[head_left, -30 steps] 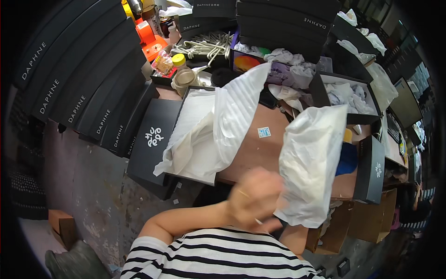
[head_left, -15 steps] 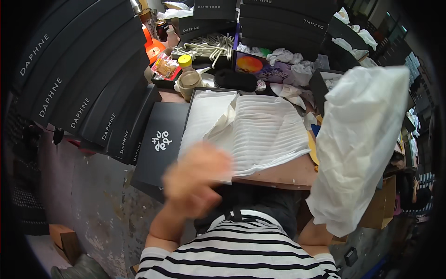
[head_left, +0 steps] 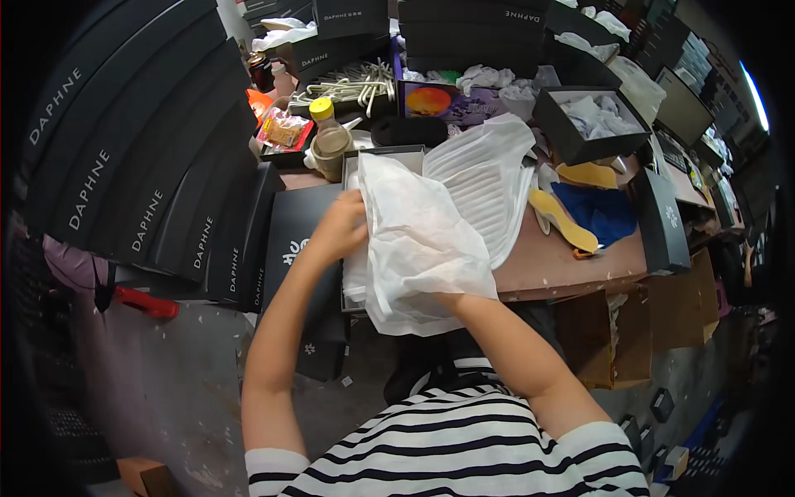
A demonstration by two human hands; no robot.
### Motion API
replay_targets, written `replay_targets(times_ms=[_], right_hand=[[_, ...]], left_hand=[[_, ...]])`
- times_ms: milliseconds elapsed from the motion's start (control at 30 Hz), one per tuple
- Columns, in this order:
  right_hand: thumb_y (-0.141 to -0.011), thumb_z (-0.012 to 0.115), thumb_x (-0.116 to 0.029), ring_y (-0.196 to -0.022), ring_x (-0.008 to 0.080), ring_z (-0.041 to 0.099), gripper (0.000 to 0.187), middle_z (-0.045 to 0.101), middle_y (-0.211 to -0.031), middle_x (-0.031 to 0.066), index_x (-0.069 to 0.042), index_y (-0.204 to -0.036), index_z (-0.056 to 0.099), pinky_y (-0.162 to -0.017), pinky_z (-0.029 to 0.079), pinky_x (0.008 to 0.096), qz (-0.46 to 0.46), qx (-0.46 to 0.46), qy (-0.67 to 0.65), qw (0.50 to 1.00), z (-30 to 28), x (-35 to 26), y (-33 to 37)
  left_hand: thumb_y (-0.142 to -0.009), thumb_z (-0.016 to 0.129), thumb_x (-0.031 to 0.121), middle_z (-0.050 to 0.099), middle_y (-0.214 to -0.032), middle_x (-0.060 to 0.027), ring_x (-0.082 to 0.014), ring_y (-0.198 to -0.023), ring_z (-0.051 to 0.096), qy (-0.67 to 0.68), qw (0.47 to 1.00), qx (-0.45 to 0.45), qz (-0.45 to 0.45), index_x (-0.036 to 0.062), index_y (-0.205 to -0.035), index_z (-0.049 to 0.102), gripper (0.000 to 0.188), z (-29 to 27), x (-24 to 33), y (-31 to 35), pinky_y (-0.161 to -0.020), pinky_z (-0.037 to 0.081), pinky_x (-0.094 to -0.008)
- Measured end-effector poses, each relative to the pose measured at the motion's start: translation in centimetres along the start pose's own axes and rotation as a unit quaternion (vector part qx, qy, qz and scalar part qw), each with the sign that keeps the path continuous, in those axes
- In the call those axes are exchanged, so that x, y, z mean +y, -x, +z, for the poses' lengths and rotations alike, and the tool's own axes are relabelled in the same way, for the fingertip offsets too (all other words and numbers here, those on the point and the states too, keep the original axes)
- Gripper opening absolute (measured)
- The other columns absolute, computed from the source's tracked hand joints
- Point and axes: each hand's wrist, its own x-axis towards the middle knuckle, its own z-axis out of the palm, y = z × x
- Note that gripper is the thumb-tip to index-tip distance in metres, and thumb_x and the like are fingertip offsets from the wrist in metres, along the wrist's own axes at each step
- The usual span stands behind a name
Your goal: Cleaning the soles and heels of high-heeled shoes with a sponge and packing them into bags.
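A crumpled white tissue bag (head_left: 422, 248) lies over an open black shoebox (head_left: 352, 308), covering most of it. My left hand (head_left: 344, 225) has its fingers curled at the bag's left edge and closes on it. My right hand (head_left: 454, 303) is in or under the bag's near end; only the wrist area shows, and its fingers are hidden. Behind and to the right of the bag, a ribbed white padding sheet (head_left: 489, 190) stands partly raised and bent. Under my left forearm is a black lid (head_left: 306, 211) with a white logo.
Stacked black shoeboxes (head_left: 124, 157) rise at the left. A yellow-capped bottle (head_left: 323, 124) stands behind the box, near a tray of pale hooked sticks (head_left: 352, 87). At right are yellow insoles (head_left: 563, 222), blue cloth (head_left: 604, 211) and a box of crumpled tissue (head_left: 596, 151).
The bag has come from the right to the middle, over the shoebox. My left hand has moved up to its edge. The ribbed sheet has shifted and bent upward.
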Motion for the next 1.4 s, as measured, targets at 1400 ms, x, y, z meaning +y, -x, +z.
replay_targets(times_ms=[1400], right_hand=[[-0.071,0.061,-0.024,-0.094,0.0257,0.058,0.027,0.061,-0.097,0.0118,-0.010,-0.094,0.063,-0.079,0.046,0.0371,0.257,-0.145,-0.146,0.944,9.5,-1.9,0.8]], left_hand=[[-0.079,0.051,0.009,0.061,-0.082,-0.0100,-0.0262,-0.062,0.064,-0.398,0.910,0.106,-0.040,0.0071,-0.094,0.054,0.015,4.0,-1.3,-7.7,-0.051,0.051,-0.0336]])
